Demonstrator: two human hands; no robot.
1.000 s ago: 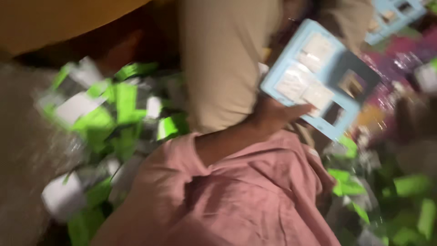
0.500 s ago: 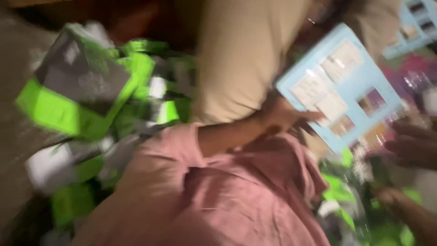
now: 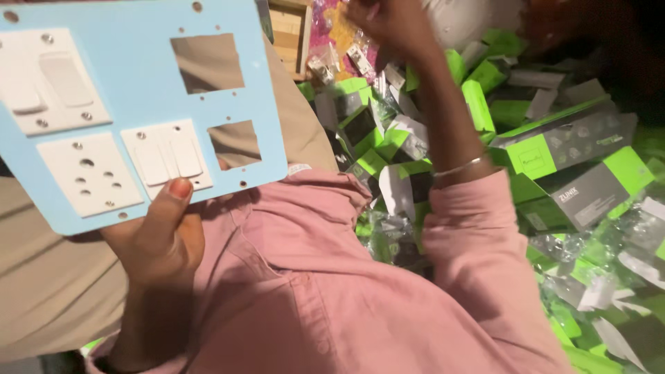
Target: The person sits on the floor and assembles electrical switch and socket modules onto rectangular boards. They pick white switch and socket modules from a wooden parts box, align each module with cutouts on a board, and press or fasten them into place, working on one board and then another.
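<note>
Light-blue switch panel (image 3: 138,104) held up at upper left; I see my left hand (image 3: 156,239) gripping its lower edge.

The thumb presses the front beside a white double rocker switch (image 3: 168,158); the other fingers are hidden behind the panel. It also carries a white socket (image 3: 89,174), a larger switch (image 3: 48,82) and two empty square cut-outs. My right hand (image 3: 391,24) reaches out at top centre, fingers bunched above small clear bags (image 3: 339,59); I cannot tell whether it holds anything. A bangle (image 3: 458,168) circles that wrist. Green-and-grey boxes (image 3: 575,156) lie heaped to the right.
</note>
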